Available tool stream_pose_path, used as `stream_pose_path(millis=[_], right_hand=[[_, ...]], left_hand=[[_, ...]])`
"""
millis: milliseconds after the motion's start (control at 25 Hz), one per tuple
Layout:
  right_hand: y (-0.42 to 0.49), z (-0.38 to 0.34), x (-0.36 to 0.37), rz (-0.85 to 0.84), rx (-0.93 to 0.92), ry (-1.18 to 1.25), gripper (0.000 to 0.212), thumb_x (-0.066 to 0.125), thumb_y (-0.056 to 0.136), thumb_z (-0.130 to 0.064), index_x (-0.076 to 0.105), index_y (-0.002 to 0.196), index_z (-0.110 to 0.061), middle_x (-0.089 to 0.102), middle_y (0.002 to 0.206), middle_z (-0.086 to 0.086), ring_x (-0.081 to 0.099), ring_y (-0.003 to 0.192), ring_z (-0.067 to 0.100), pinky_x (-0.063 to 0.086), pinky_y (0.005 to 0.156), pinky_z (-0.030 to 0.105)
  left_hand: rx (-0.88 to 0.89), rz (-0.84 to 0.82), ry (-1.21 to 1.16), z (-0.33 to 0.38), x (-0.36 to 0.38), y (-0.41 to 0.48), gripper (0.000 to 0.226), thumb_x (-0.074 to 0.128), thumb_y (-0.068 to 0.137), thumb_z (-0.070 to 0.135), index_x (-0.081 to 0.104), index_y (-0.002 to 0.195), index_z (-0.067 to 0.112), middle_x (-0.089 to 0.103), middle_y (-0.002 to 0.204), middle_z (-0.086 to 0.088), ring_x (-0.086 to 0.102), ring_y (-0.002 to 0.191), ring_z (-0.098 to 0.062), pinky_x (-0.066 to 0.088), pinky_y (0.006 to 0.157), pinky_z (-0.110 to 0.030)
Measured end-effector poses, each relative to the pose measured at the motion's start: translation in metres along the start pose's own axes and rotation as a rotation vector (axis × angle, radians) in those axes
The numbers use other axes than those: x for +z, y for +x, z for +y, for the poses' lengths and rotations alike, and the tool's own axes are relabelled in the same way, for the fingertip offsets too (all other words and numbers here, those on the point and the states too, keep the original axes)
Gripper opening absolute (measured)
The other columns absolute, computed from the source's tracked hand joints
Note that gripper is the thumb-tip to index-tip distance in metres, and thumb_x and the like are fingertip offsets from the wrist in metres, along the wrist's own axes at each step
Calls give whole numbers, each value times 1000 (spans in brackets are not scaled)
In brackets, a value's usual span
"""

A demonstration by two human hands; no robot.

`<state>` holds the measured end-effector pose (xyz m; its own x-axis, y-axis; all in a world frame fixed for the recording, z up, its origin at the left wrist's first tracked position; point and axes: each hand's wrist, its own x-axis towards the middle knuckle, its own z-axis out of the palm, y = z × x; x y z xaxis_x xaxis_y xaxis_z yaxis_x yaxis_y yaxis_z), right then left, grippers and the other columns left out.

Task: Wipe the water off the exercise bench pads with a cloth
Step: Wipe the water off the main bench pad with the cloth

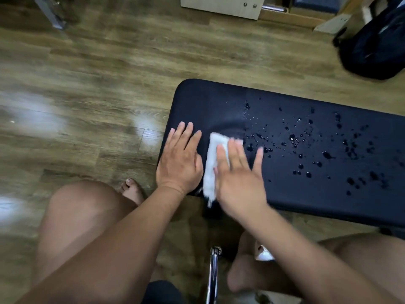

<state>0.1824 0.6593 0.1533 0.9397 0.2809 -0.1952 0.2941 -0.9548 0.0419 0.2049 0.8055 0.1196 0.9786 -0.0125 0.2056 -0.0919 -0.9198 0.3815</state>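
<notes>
Right hand [237, 178], blurred, flat on cloth [211, 163]; left hand [179, 160] splayed on pad [306, 194].

both hands [178, 163] [238, 178] flat (fingers [259, 159] spread)

No readable text, label, brand or number anywhere (blurred frame, plain surfaces).

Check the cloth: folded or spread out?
Folded. The cloth shows as a narrow white strip under the right hand, flat on the bench pad, not opened out.
</notes>
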Motion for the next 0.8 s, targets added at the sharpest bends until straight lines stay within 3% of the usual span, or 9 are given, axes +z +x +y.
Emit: stream_pose_path(millis=[120,360,480,560,640,800], right_hand=[[89,27,-13,-45,75,-65,58,17,102,-34,3,152,-10,1,160,16,-3,148,27,-7,111,66],[196,46,-35,-146,149,-13,70,42,95,-30,6,153,-14,3,161,14,1,149,25,-9,108,68],[162,44,-29,-49,133,49,55,23,102,-31,9,152,-13,4,162,6,0,149,21,-5,113,63],[102,33,-11,20,95,34,56,25,101,-31,14,152,-11,9,161,7,4,149,20,-2,114,62],[26,12,2,99,66,96,56,30,96,-30,32,147,-9,27,157,10,21,146,23,8,113,65],[-52,-9,19,37,33,145,57,28,93,-32,41,143,-6,37,151,13,33,141,27,13,110,66]], left_hand=[[12,-1,16,-1,1,1,58,32,84,21,58,133,3,51,145,-18,39,141,-34,19,121,-44],[13,21,18,-1,-1,2,58,35,81,19,60,131,3,53,143,-17,42,139,-34,22,119,-45],[19,15,19,-1,-1,1,58,35,81,19,60,131,3,52,144,-17,42,139,-35,22,119,-45],[22,24,20,0,0,0,58,36,80,19,60,131,3,53,143,-18,42,139,-35,23,119,-46],[25,32,27,-1,1,-1,59,36,80,19,60,131,2,53,143,-19,43,138,-36,24,118,-46],[18,33,35,0,3,-1,58,35,81,19,59,132,2,52,144,-18,42,139,-35,22,119,-45]])
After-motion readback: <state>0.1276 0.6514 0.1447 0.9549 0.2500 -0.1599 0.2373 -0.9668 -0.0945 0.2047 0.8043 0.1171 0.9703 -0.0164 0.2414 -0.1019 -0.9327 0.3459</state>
